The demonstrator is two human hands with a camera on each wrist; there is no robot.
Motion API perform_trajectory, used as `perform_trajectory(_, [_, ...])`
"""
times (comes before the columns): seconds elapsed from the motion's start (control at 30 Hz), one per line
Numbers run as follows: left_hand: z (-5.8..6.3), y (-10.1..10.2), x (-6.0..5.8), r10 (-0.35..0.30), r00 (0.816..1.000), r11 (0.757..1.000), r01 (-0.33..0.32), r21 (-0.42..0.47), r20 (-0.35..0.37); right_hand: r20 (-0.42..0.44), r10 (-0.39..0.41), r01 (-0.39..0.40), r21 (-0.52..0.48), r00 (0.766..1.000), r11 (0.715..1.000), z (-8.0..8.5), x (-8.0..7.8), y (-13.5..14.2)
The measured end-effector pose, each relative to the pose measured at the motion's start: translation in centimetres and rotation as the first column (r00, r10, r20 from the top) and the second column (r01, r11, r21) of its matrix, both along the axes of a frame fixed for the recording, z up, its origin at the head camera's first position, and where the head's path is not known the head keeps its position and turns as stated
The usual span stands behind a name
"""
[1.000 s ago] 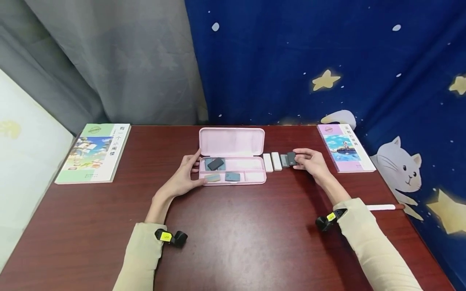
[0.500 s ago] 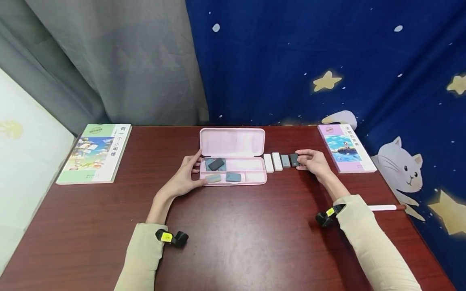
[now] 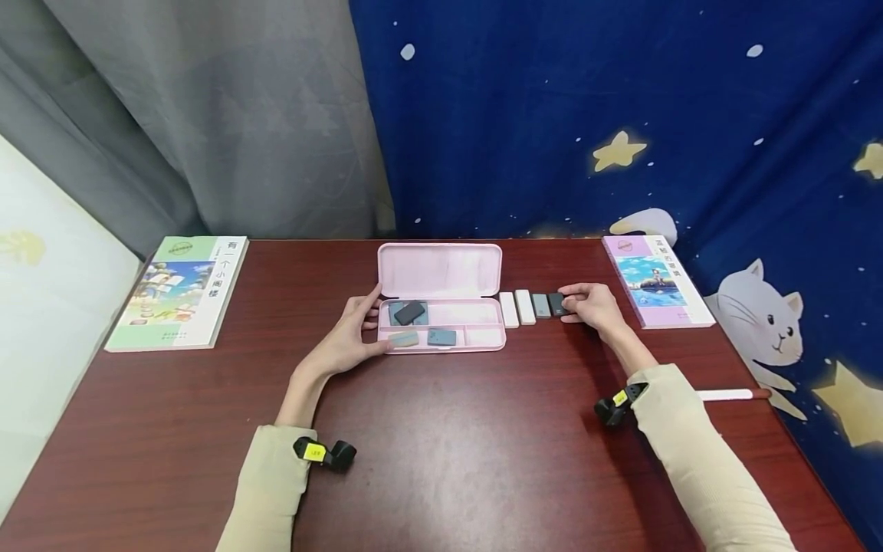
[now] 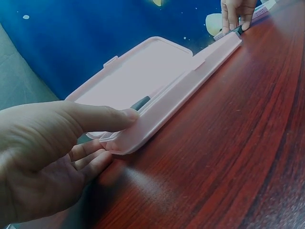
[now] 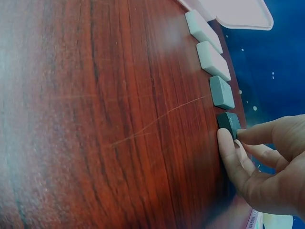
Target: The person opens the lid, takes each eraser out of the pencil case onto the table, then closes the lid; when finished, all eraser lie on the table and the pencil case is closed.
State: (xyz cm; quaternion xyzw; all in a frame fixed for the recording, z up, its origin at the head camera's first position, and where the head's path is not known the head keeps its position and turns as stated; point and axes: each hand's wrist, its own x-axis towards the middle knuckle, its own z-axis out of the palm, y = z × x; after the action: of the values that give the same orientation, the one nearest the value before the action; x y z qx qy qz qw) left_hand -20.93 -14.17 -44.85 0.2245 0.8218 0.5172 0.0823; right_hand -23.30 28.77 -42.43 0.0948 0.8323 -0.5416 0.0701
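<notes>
An open pink pencil case (image 3: 458, 310) lies on the table with its lid raised behind it. My left hand (image 3: 341, 337) holds its left end, thumb on the front corner. Inside, a black eraser (image 3: 410, 312) lies on a blue-grey one at the left. A pale two-tone eraser (image 3: 403, 339) and a blue-grey eraser (image 3: 441, 337) lie in the front compartments. To the case's right stand two white erasers (image 3: 509, 310), a grey-green eraser (image 3: 541, 306) and another black eraser (image 5: 230, 122) in a row. My right hand (image 3: 595, 308) pinches that last one by its right side, at the table.
A green-covered book (image 3: 175, 293) lies at the left and a pink-purple book (image 3: 658, 281) at the right. A white stick with a brown end (image 3: 724, 395) lies partly behind the right sleeve. Curtains (image 3: 483, 115) hang along the table's back edge.
The right hand has moved the black eraser slightly right, from overlapping the grey-green eraser to a place beside it on the table. The left hand and the pencil case have stayed put.
</notes>
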Motion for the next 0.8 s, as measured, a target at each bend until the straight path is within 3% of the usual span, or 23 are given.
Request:
perform_trajectory(0.2, [2.9,0.3,1.3,-0.005,1.0,1.0,0.005,0.01,0.024,0.014,-0.01,0.01,0.019,1.0,1.0,0.2,0.1,-0.2])
perform_trajectory(0.3, [3.4,0.3,1.5,-0.006,0.999,1.0,0.006,0.005,0.038,0.021,-0.021,0.02,0.03,1.0,0.999,0.3,0.1,-0.3])
perform_trajectory(0.37, [3.1,0.3,1.4,-0.007,0.999,1.0,0.007,0.008,0.033,0.023,-0.027,0.026,0.037,0.999,0.999,0.3,0.1,-0.4])
perform_trajectory(0.6, [-0.1,-0.1,-0.1,0.001,1.0,1.0,-0.001,0.004,0.009,-0.007,-0.02,0.02,0.048,1.0,0.999,0.2,0.1,-0.4])
perform_trajectory(0.8, [-0.6,-0.3,-0.4,-0.001,1.0,1.0,0.001,0.001,0.013,-0.003,-0.033,0.033,0.059,0.999,0.998,0.3,0.3,-0.3])
